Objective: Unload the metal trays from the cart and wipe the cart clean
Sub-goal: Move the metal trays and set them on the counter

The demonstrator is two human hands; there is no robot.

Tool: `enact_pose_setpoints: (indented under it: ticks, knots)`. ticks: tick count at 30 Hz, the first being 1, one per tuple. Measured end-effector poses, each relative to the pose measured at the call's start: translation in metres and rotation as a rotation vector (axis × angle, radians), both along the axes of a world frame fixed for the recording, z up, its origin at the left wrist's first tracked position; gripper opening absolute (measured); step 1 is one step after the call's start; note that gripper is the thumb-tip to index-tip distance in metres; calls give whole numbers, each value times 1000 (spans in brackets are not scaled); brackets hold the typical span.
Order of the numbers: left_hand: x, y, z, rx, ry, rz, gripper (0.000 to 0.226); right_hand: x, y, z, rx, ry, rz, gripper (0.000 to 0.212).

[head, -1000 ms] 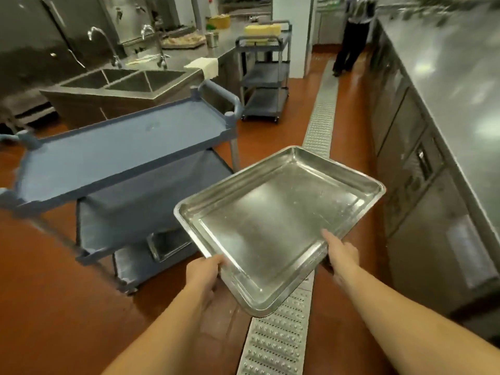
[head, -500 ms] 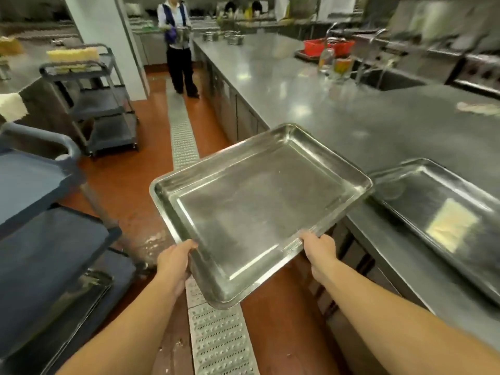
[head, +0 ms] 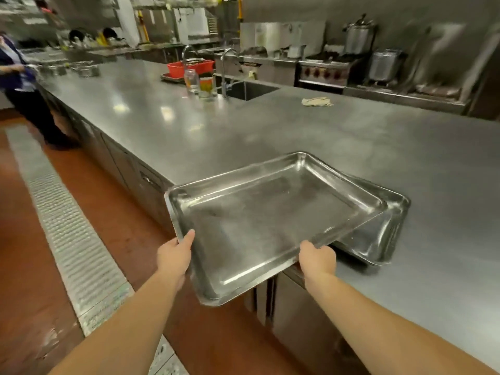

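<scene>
I hold a shiny rectangular metal tray (head: 265, 223) by its near rim. My left hand (head: 174, 257) grips the left near corner with the thumb on top of the rim. My right hand (head: 316, 257) grips the near right edge. The tray's far part hangs over a second metal tray (head: 384, 234) that lies on the steel counter (head: 297, 131) by its front edge; its near part sticks out past the counter edge over the floor. The cart is out of view.
A sink with taps (head: 243, 89), a red basket (head: 189, 69), jars (head: 207, 86) and a crumpled cloth (head: 316, 102) sit further back on the counter. A person (head: 24, 90) stands at the far left. A floor drain grate (head: 67, 212) runs along the red floor.
I have turned right, away from the cart, toward the counter. The tray in my hands has moved over the counter edge and now overlaps the tray lying there.
</scene>
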State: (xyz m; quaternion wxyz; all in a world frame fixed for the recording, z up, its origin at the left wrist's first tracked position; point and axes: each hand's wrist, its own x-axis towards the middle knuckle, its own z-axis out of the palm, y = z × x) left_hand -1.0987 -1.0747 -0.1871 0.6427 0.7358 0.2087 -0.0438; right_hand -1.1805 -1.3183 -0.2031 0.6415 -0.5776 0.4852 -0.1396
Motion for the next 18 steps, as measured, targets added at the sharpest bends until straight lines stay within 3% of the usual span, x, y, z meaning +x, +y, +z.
enact_pose_setpoints:
  ticks: [2,4,7,10,12,15,18]
  knots:
    - [14,-29,7,325,-205,-67,46,7,-15,-2,16,17,-76,13]
    - [25,-54,13,697,-544,-197,45,17,-25,-3,62,19,-113,15]
    - [37,-93,21,989,-855,-618,29,33,-34,-1,133,-12,-171,20]
    - [46,-126,21,994,-840,-1126,49,50,-38,0,173,-46,-239,26]
    - [56,-142,20,1015,-834,-1318,52,60,-40,1,193,-53,-295,26]
    - [77,-161,14,1197,-943,-1446,24,75,-43,-1,213,-67,-375,18]
    - [103,-172,8,1364,-948,-1440,22,92,-40,-3,219,-89,-460,18]
